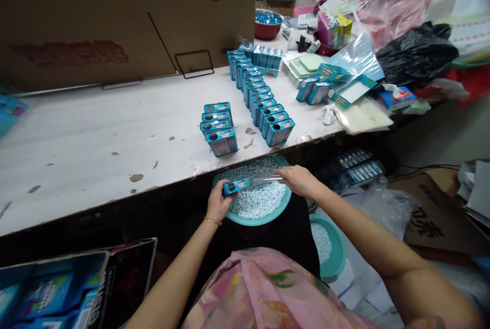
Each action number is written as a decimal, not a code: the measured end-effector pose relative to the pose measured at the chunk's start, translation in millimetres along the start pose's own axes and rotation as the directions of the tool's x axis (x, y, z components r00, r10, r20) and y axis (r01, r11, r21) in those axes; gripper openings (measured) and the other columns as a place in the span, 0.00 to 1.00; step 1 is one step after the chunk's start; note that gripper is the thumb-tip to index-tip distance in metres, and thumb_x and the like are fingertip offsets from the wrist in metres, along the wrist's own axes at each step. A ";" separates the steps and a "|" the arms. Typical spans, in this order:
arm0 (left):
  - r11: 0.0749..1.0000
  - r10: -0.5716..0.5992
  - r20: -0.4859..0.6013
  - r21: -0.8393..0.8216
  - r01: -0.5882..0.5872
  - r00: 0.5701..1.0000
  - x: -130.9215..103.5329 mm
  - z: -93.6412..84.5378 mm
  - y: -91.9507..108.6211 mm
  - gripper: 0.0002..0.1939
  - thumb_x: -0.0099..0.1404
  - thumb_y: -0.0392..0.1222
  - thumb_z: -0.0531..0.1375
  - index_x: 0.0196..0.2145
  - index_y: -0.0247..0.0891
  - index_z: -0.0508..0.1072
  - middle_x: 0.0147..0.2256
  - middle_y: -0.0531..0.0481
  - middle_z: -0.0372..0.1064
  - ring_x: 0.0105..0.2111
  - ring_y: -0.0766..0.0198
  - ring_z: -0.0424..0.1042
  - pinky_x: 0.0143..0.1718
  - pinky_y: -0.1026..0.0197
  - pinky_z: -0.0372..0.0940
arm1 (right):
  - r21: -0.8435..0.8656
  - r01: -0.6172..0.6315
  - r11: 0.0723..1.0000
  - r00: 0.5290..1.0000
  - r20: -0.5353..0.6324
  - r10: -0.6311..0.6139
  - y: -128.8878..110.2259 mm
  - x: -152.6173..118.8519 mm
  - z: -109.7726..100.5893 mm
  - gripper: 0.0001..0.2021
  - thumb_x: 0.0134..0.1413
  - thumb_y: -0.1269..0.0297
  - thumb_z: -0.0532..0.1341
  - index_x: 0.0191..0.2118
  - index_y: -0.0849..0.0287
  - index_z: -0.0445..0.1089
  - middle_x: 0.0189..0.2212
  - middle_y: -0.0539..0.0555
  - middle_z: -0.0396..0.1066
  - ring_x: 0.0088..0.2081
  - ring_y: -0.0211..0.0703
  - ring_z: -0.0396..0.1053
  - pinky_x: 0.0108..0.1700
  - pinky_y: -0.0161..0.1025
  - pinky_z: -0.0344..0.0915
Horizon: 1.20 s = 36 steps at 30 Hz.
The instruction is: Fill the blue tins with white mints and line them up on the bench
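Small blue tin (236, 185) in left hand (219, 200), fingers wrapped round its near end, held over the teal basin (287, 201). Right hand (298, 180) grips a clear scoop (267, 179), its far end right by the tin; can't tell if they touch. Basin full of small pale pellets (257, 201), tucked by the front edge of the white table (95, 135). On the table just beyond: short row of four blue tins (221, 143), and right of it a longer row of tins (280, 132) running back toward a clear-wrapped pack (267, 58). Big cardboard box (126, 23) at back left. Right side of table: blue cartons (319, 93), black plastic bag (417, 53). Smaller teal basin (339, 252) lower down, right of the lap, also holding pellets.
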<state>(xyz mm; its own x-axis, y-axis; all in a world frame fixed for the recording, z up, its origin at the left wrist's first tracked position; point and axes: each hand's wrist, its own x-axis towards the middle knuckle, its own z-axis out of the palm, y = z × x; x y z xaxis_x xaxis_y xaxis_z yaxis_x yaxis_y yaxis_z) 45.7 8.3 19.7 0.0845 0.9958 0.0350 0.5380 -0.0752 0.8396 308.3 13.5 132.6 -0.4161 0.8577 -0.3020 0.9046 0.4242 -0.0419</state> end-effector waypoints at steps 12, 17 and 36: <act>0.964 -0.167 -0.159 -0.235 0.127 0.973 2.0 -10.2 -3.5 0.22 0.46 0.47 0.61 0.38 0.37 0.62 0.32 0.51 0.66 0.33 0.63 0.67 0.40 0.58 0.62 | 0.416 -0.202 0.887 0.979 0.118 0.167 -48.4 70.4 133.9 0.15 0.51 0.64 0.53 0.46 0.54 0.65 0.42 0.52 0.70 0.43 0.42 0.66 0.42 0.36 0.58; 0.965 -0.194 -0.221 -0.217 0.146 0.956 0.8 -22.7 -5.5 0.22 0.46 0.47 0.61 0.38 0.37 0.63 0.34 0.50 0.66 0.35 0.62 0.67 0.41 0.57 0.62 | 0.672 -0.122 0.730 0.992 0.060 0.110 -26.7 60.0 120.2 0.16 0.48 0.68 0.56 0.45 0.58 0.66 0.39 0.50 0.70 0.39 0.37 0.67 0.40 0.32 0.60; 0.996 0.032 -0.024 0.081 -0.029 0.999 0.1 14.8 14.5 0.18 0.50 0.41 0.57 0.41 0.39 0.64 0.35 0.49 0.66 0.36 0.58 0.66 0.40 0.57 0.61 | -0.050 0.076 0.996 0.996 0.049 -0.073 -75.6 24.3 -53.4 0.13 0.52 0.70 0.49 0.39 0.62 0.68 0.34 0.62 0.70 0.38 0.48 0.68 0.37 0.41 0.60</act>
<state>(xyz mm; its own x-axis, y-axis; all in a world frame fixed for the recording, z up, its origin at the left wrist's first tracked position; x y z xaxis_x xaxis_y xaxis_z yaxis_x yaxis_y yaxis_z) 65.9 6.5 23.9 0.0810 0.9939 0.0747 0.6016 -0.1085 0.7914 224.8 17.8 179.3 -0.4764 0.8089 -0.3445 0.8646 0.5021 -0.0167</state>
